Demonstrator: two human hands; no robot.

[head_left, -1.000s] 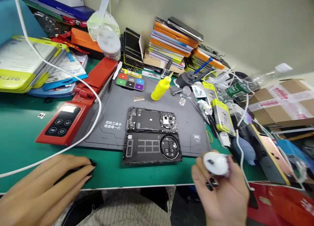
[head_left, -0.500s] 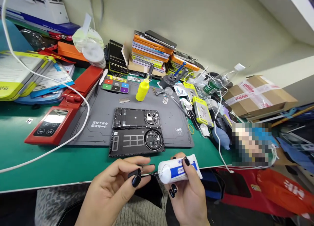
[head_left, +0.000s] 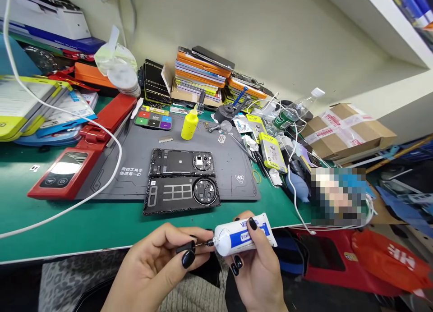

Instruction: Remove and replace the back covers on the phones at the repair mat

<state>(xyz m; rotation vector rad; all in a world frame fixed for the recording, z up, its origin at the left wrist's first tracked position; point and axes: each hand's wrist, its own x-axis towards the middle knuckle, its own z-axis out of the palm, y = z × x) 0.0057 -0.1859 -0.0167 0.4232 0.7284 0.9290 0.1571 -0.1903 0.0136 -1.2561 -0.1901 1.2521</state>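
My right hand (head_left: pixel 260 262) grips a white and blue glue tube (head_left: pixel 241 234) whose black nozzle (head_left: pixel 210 242) points left. Between the thumb and fingers of my left hand (head_left: pixel 158 260) is a small black cap (head_left: pixel 185 248). A thin pin runs from the cap toward the nozzle; whether its tip is inside I cannot tell. Beyond my hands, an opened phone (head_left: pixel 181 162) lies with its inner side up. Its back cover (head_left: pixel 176 195), with a round camera opening, lies inner side up against the phone's near edge.
A grey work mat (head_left: pixel 135 154) lies under the phone. On it stands a yellow bottle (head_left: pixel 190 125). A red device (head_left: pixel 64 174) and a white cable (head_left: pixel 111 167) are on the left. Yellow packs (head_left: pixel 273 152), a blue air blower (head_left: pixel 297 185) and a cardboard box (head_left: pixel 348 127) crowd the right.
The cap in my left hand has come a little closer to the tube's nozzle and tilted slightly. The view has turned a little to the right. Both hands keep their holds.
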